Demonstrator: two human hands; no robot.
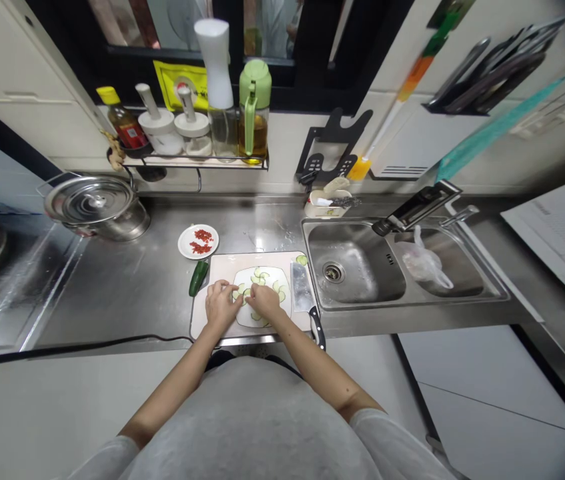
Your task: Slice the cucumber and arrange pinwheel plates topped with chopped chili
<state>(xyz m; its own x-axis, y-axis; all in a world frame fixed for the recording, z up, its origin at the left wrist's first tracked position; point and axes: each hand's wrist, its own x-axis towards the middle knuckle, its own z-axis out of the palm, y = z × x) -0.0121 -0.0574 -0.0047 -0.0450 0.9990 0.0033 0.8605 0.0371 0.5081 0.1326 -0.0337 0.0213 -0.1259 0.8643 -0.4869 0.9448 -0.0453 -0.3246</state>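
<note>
A white plate (243,319) with cucumber slices (261,275) set out in small fanned groups sits on a pale cutting board (222,265). My left hand (222,307) is over the plate's left side, thumb and forefinger closed on a cucumber slice. Beside it, my right hand (264,302) is closed in a pinch above the plate's middle; what its fingertips hold is too small to make out. A cleaver (303,288) with a black handle lies at the board's right side. Close to its blade is a loose slice (301,260). A cucumber piece (199,278) rests at the board's left edge.
Behind the board stands a small plate (182,244) of chopped red bits. A lidded steel pot (129,223) is at the left. The double sink (362,267) lies to the right, with a plastic bag (425,261) in one basin. A rack (192,164) holds bottles and jars.
</note>
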